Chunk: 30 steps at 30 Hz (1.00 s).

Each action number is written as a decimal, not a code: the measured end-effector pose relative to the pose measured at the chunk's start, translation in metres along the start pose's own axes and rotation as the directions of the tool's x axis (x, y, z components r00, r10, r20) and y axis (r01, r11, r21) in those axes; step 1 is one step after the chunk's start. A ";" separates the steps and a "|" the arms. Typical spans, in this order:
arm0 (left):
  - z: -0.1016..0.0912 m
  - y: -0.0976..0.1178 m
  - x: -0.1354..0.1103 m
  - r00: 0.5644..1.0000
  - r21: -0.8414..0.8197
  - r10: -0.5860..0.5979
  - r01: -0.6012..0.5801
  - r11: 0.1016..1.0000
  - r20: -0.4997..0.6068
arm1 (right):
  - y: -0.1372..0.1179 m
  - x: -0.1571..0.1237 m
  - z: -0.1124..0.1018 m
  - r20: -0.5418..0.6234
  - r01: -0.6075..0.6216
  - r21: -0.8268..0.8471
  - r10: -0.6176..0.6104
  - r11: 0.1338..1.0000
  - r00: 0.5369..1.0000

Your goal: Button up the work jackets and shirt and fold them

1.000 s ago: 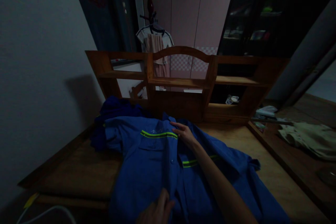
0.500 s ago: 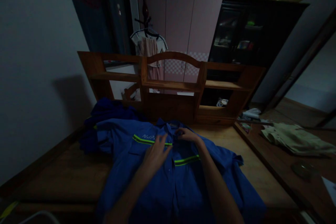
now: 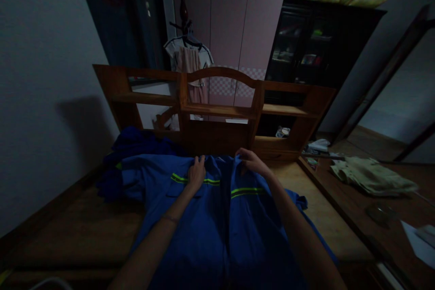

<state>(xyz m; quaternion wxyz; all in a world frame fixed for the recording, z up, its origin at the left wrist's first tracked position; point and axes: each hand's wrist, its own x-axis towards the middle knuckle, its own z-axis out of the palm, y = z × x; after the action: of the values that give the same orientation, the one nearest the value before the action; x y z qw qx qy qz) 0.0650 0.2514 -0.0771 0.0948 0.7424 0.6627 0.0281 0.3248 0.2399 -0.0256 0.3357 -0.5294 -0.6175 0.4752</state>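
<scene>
A blue work shirt [image 3: 204,222] with yellow-green stripes across the chest lies spread on the wooden bed surface, its front edges parted at the middle. My left hand [image 3: 197,174] is closed on the cloth by the shoulder, left of the collar, and covers part of the chest lettering. At the other side of the collar, my right hand [image 3: 250,163] pinches the shirt and holds that front panel slightly raised. Dark blue clothing [image 3: 139,142] lies heaped beyond the left sleeve.
A wooden headboard with shelves [image 3: 217,111] stands just behind the shirt, and a wall [image 3: 44,99] bounds the left. To the right, a brown table [image 3: 360,206] bears folded pale trousers or similar cloth [image 3: 374,174], a glass dish [image 3: 379,213] and white paper [image 3: 418,240].
My left hand has gone up and left to the shoulder cloth and closed. My right hand has risen slightly with its panel, and the front has parted wider. The view has shifted a little.
</scene>
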 end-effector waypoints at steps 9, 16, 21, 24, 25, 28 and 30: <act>0.004 0.011 0.044 0.999 0.009 -0.017 0.017 1.000 -0.051 | 0.020 0.059 0.016 -0.309 0.022 0.124 0.018 0.992 0.951; 0.012 0.005 0.041 0.993 0.003 0.041 -0.041 0.999 -0.110 | 0.063 0.022 0.071 -0.340 0.054 0.155 0.002 0.986 0.940; 0.018 0.004 0.046 0.989 -0.065 0.021 -0.031 0.997 -0.149 | 0.058 -0.009 0.073 -0.349 0.115 -0.047 -0.124 0.992 0.929; 0.019 0.006 0.049 0.989 -0.098 -0.004 -0.010 0.995 -0.145 | 0.054 -0.019 0.072 -0.285 0.046 -0.197 -0.102 0.979 0.953; 0.017 0.007 0.049 0.990 -0.110 -0.013 -0.003 0.994 -0.144 | 0.053 -0.020 0.073 -0.264 0.030 -0.243 -0.096 0.969 0.960; 0.008 0.012 0.044 0.983 -0.157 -0.020 -0.009 0.988 -0.185 | 0.053 -0.020 0.075 -0.194 0.038 -0.339 -0.109 0.940 0.975; 0.001 0.018 0.036 0.974 -0.201 -0.001 -0.046 0.978 -0.225 | 0.052 -0.019 0.077 -0.153 0.046 -0.377 -0.111 0.925 0.982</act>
<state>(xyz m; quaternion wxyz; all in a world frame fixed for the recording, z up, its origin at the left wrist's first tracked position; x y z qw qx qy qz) 0.0872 0.2851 -0.0777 0.0952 0.7282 0.6542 0.1809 0.2761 0.2035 -0.0980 0.3001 -0.5971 -0.6858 0.2883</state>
